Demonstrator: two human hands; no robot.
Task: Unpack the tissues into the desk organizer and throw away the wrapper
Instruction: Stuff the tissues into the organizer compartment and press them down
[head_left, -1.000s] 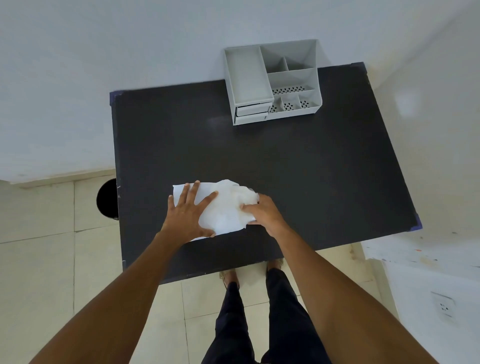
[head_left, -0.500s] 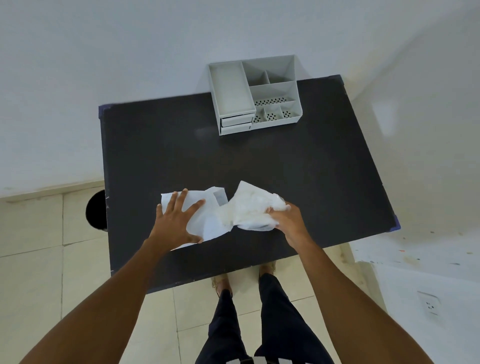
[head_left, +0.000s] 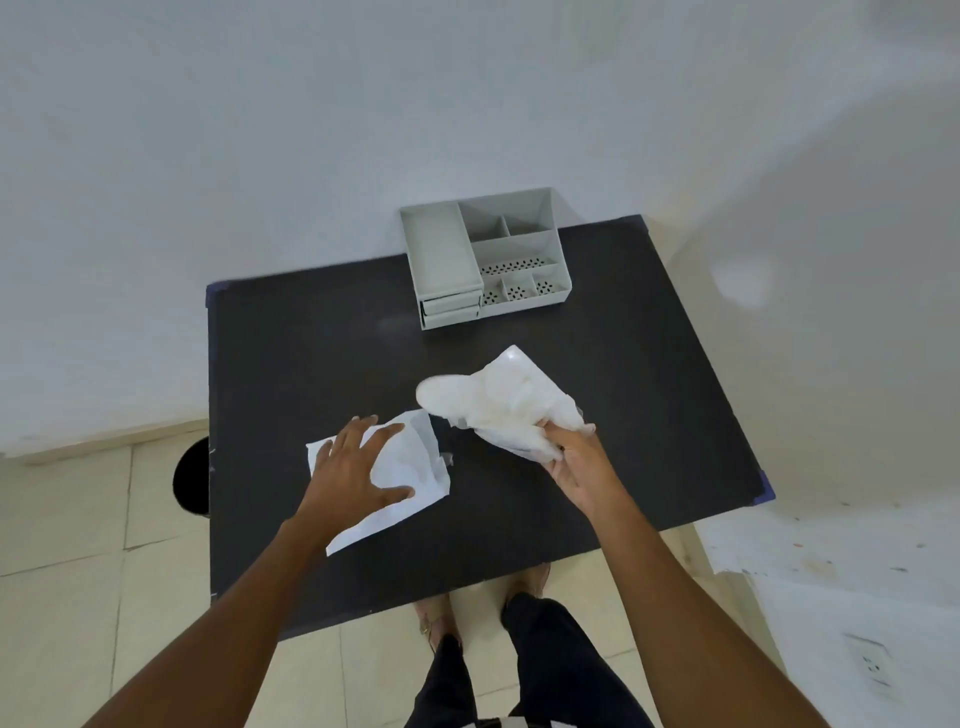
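Tissues (head_left: 501, 402) in right hand (head_left: 574, 457) (lifted), wrapper (head_left: 410, 478) under flat left hand (head_left: 348, 475).

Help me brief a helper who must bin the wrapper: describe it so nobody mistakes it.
On the black desk, look near the front edge, under the left hand. The wrapper lies flat there, a smooth white sheet, unlike the crumpled tissues lifted in the right hand.

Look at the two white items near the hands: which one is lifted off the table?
The crumpled white bundle gripped in the right hand. The other, a flat white sheet, lies on the table under the left hand.
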